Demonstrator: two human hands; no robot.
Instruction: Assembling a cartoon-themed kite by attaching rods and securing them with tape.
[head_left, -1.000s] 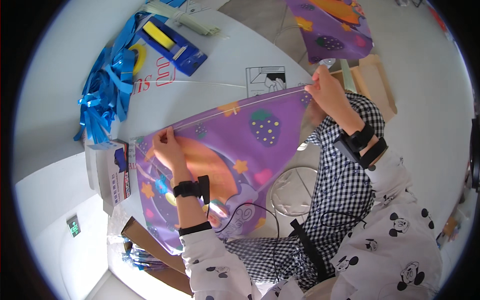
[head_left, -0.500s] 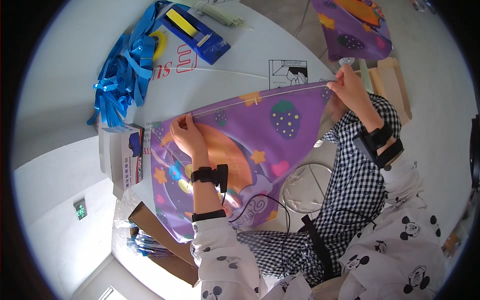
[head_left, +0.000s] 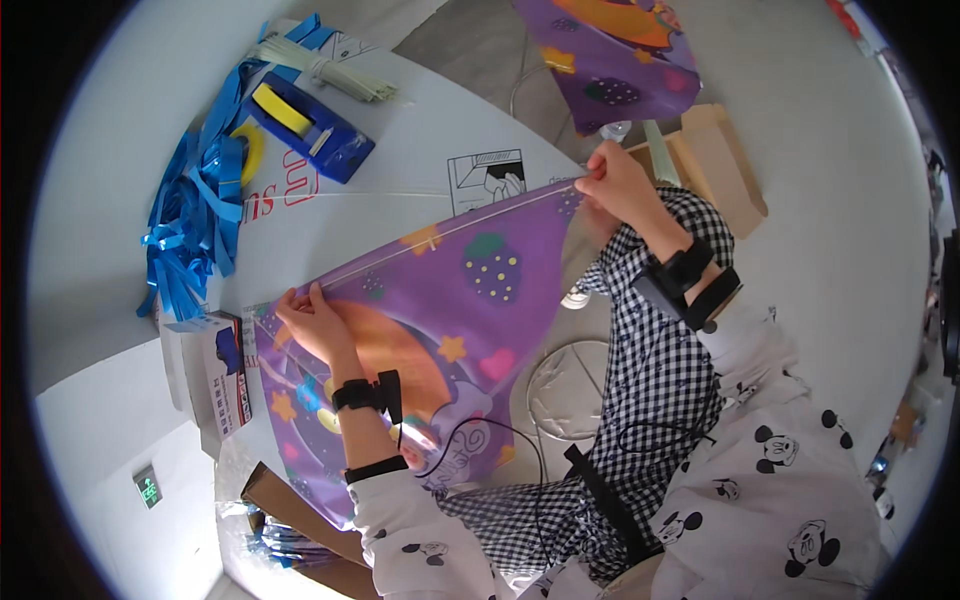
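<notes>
A purple printed sheet [head_left: 420,310] with stars, a strawberry and an orange shape is stretched between my hands, partly over the table and partly over my lap. Along its upper edge runs a thin pale rod [head_left: 455,230]. My left hand [head_left: 322,328] pinches that edge near its left end, fingertips closed on it. At the far right corner, my right hand [head_left: 622,188] grips the sheet's edge between thumb and fingers. My left forearm covers part of the print.
On the table [head_left: 400,130] lie a blue tape dispenser [head_left: 310,128], a bundle of pale thin sticks [head_left: 330,68] and tangled blue ribbons [head_left: 190,220]. Small box [head_left: 215,380] at left; open carton [head_left: 715,165] at right. Another purple sheet [head_left: 610,60] hangs beyond.
The whole view has shifted, so the scene sits further left and mostly lower. Both hands keep their hold on the purple sheet's edge, at about the same places.
</notes>
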